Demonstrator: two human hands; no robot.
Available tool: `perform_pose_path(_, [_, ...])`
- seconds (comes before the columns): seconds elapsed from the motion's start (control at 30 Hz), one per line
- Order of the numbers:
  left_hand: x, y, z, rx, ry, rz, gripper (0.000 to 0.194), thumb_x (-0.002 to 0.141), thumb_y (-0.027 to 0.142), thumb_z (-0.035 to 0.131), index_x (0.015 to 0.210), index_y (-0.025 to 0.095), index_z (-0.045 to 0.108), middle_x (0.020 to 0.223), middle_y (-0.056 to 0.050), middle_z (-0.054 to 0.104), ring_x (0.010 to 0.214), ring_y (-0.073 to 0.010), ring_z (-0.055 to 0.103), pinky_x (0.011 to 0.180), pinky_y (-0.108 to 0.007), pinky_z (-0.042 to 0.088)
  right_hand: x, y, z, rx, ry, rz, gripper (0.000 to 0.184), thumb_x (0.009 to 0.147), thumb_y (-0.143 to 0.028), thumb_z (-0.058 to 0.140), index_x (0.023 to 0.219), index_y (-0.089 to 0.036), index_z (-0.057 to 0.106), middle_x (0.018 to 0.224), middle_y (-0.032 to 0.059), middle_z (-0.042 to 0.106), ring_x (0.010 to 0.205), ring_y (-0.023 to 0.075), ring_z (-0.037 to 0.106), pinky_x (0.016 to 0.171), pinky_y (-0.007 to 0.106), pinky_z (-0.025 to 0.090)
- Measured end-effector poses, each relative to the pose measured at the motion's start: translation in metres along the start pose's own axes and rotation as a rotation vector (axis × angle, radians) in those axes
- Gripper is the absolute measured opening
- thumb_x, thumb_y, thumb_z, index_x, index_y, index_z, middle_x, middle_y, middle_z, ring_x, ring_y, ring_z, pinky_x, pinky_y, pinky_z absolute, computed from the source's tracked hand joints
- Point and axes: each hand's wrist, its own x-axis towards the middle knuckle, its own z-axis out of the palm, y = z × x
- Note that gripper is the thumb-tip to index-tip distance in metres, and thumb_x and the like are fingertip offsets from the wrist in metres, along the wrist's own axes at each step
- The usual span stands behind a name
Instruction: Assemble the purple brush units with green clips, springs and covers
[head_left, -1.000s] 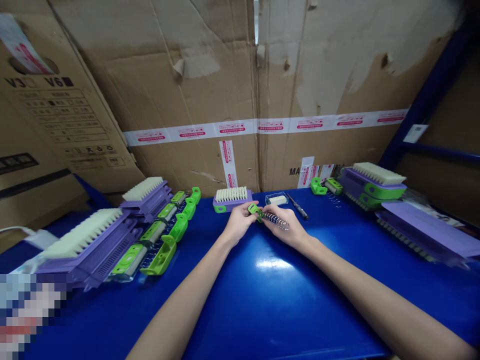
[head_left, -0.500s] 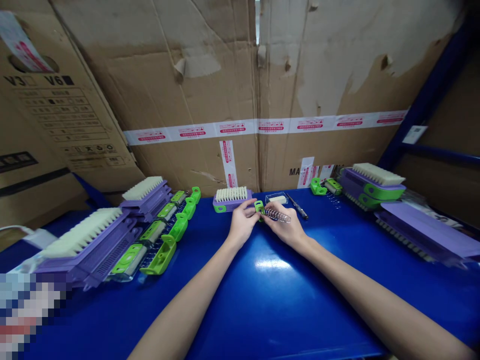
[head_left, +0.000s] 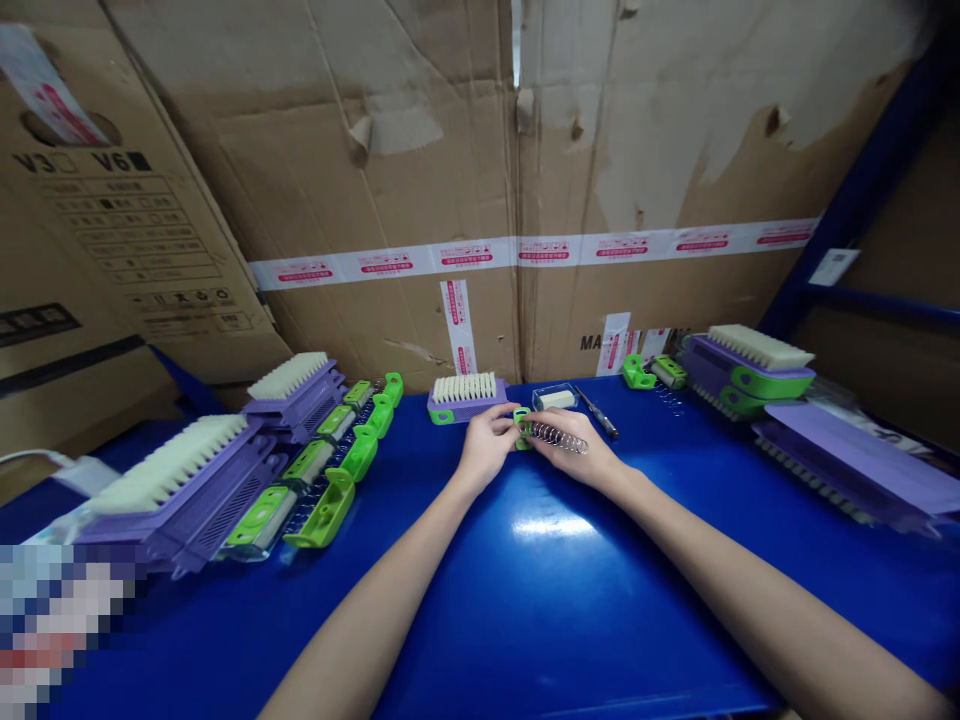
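Between my two hands is a small green plastic part [head_left: 523,428] with an opening near its top. My left hand [head_left: 486,447] pinches it from the left side. On the other side, the fingers of my right hand [head_left: 574,450] are closed around a metal coil spring [head_left: 559,437], whose near end meets the green part. The spring points to the right, across the back of my fingers. Just behind my left hand lies a purple brush [head_left: 466,400] with cream bristles and a green end. Behind my right hand sits a clear case [head_left: 555,398] with a pale block, beside a dark pen-like tool [head_left: 598,411].
On the left stand purple brushes [head_left: 180,500], a row of green-and-clear units [head_left: 259,522] and green plastic covers [head_left: 326,512]. More purple brushes [head_left: 862,455] are stacked at the right. Cardboard [head_left: 390,180] walls the back of the blue table [head_left: 525,620].
Both hands stay close together at the green part. The spring's free end has shifted slightly to the right and down, and the green part has turned or dropped a little.
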Motion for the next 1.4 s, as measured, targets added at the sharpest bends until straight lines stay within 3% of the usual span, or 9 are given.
perform_pose_path(0.2, [-0.002, 0.006, 0.001, -0.009, -0.008, -0.041, 0.035, 0.065, 0.024, 0.076, 0.094, 0.014, 0.059, 0.067, -0.001, 0.068, 0.061, -0.0144, 0.065, 0.061, -0.029, 0.056, -0.001, 0.001, 0.002, 0.015, -0.031, 0.046, 0.020, 0.083, -0.031, 0.059, 0.099, -0.021, 0.064, 0.092, 0.0051, 0.071, 0.081, 0.0175, 0.066, 0.074, 0.029, 0.051])
perform_pose_path(0.53, [-0.003, 0.009, 0.000, 0.013, -0.085, -0.060, 0.034, 0.067, 0.017, 0.073, 0.098, 0.012, 0.060, 0.070, -0.002, 0.067, 0.065, -0.0130, 0.065, 0.063, -0.026, 0.055, -0.001, -0.002, 0.006, 0.015, 0.049, 0.139, 0.020, 0.081, -0.036, 0.063, 0.092, -0.020, 0.066, 0.086, 0.0044, 0.071, 0.076, 0.0176, 0.067, 0.068, 0.027, 0.051])
perform_pose_path(0.73, [-0.003, 0.010, 0.001, 0.026, -0.057, -0.087, 0.034, 0.067, 0.009, 0.069, 0.100, 0.012, 0.060, 0.069, -0.001, 0.067, 0.063, -0.0129, 0.064, 0.064, -0.028, 0.056, 0.001, -0.005, -0.003, 0.116, -0.046, 0.134, 0.033, 0.078, -0.023, 0.061, 0.110, -0.019, 0.065, 0.098, 0.0063, 0.072, 0.082, 0.0175, 0.068, 0.074, 0.028, 0.053])
perform_pose_path(0.93, [-0.003, 0.011, 0.000, 0.058, -0.086, -0.097, 0.030, 0.070, 0.009, 0.066, 0.099, 0.011, 0.060, 0.069, -0.002, 0.067, 0.064, -0.0135, 0.065, 0.065, -0.028, 0.056, 0.004, -0.007, -0.011, 0.090, -0.121, 0.152, 0.027, 0.077, -0.018, 0.060, 0.103, -0.017, 0.069, 0.099, 0.0067, 0.072, 0.087, 0.0187, 0.069, 0.080, 0.028, 0.053])
perform_pose_path(1.2, [-0.002, 0.014, -0.006, 0.121, -0.172, -0.135, 0.039, 0.069, 0.003, 0.064, 0.108, 0.008, 0.059, 0.076, -0.006, 0.068, 0.068, -0.0137, 0.066, 0.066, -0.027, 0.055, 0.003, -0.003, -0.003, 0.131, -0.036, 0.199, 0.019, 0.077, -0.023, 0.064, 0.095, -0.019, 0.070, 0.091, 0.0055, 0.073, 0.081, 0.0191, 0.068, 0.075, 0.029, 0.053])
perform_pose_path(1.4, [-0.002, 0.014, -0.005, 0.148, -0.159, -0.146, 0.041, 0.070, 0.003, 0.063, 0.110, 0.008, 0.059, 0.082, -0.009, 0.069, 0.070, -0.0145, 0.066, 0.068, -0.029, 0.055, 0.003, -0.004, -0.002, 0.144, -0.033, 0.218, 0.015, 0.077, -0.027, 0.065, 0.090, -0.018, 0.068, 0.080, 0.0039, 0.071, 0.071, 0.0169, 0.066, 0.067, 0.027, 0.050])
